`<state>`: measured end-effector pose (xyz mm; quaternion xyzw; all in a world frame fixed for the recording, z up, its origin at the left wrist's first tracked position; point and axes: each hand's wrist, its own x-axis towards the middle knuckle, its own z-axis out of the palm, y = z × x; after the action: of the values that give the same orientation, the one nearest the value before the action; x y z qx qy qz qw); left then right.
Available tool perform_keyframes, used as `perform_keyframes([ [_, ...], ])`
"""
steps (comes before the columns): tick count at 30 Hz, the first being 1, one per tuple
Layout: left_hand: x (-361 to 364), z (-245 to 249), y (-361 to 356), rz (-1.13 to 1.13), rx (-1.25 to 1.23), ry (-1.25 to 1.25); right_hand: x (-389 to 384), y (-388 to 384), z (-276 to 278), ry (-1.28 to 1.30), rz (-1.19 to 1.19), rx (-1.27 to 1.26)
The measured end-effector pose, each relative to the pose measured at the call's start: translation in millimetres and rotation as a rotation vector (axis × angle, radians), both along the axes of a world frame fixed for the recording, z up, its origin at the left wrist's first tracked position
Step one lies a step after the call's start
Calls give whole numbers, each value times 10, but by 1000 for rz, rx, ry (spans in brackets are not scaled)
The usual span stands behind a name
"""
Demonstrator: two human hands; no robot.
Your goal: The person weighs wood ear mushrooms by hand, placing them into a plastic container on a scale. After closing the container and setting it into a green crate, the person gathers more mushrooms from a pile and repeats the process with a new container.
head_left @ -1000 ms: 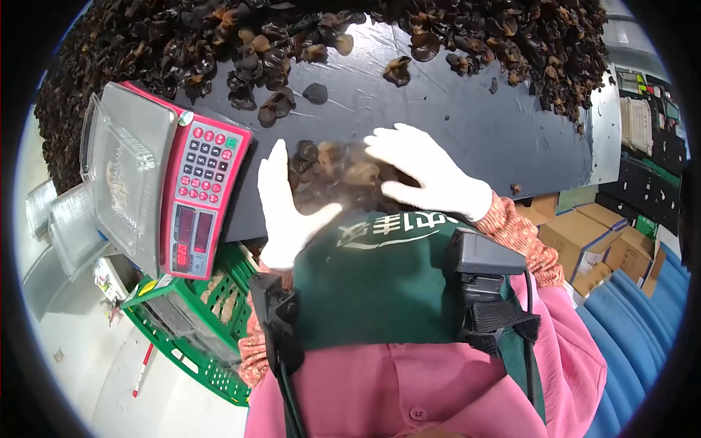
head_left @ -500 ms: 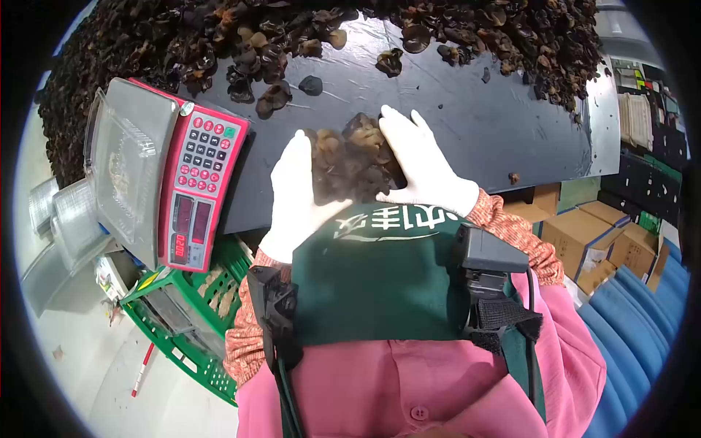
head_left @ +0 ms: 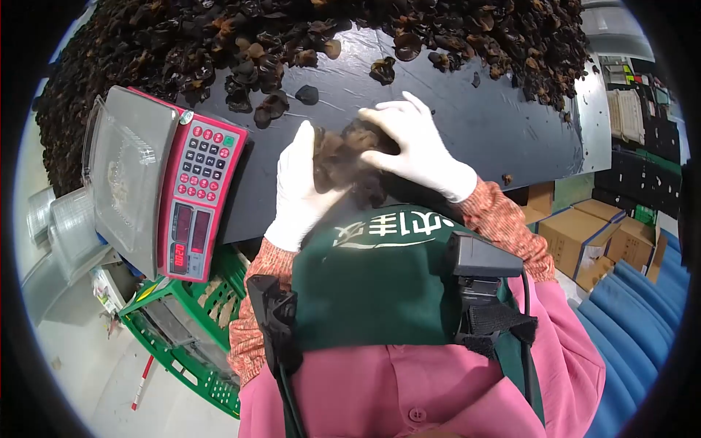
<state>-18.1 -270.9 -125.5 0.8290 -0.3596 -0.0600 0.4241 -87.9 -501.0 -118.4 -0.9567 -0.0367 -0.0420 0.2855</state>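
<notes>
A clump of brown wood ear mushrooms [head_left: 337, 157] is between my two white-gloved hands, close in front of the green apron and blurred in places. My left hand [head_left: 299, 179] grips the clump's left side, fingers pointing up and thumb reaching under its near edge. On the other side, my right hand [head_left: 416, 146] curls over the mushrooms, its thumb and fingertips on top of them. A dark grey work table [head_left: 489, 131] lies beneath. A few loose wood ears [head_left: 272, 108] rest on it beyond my hands.
A large heap of wood ears [head_left: 168, 55] covers the table's far side. Left of my hands stands a red digital scale [head_left: 201, 160] with a clear tray, and clear plastic boxes [head_left: 73, 219] beyond it. A green crate [head_left: 182, 328] sits below; cardboard boxes [head_left: 573, 233] are at right.
My right hand has moved left and curled further over the wood ears, closer to my left hand. The clump is more covered now. The scale's reading has changed.
</notes>
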Motion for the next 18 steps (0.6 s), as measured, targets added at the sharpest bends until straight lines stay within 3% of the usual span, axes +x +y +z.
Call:
perform_keyframes([
  [3,46,-2,-31,26,-12,-293,137,197,-61,-189,22,6],
  [6,-33,-25,117,-29,22,106,194,81,98,-295,-86,171],
  [10,-66,-178,299,13,31,-49,-63,-373,394,-63,-463,665],
  [14,-81,-162,255,55,74,1,-198,-418,422,26,-247,265],
  [16,-65,-143,216,63,69,89,-63,-217,322,-119,-124,33],
  [18,-66,-73,177,77,89,167,160,-30,166,-168,-78,-25],
])
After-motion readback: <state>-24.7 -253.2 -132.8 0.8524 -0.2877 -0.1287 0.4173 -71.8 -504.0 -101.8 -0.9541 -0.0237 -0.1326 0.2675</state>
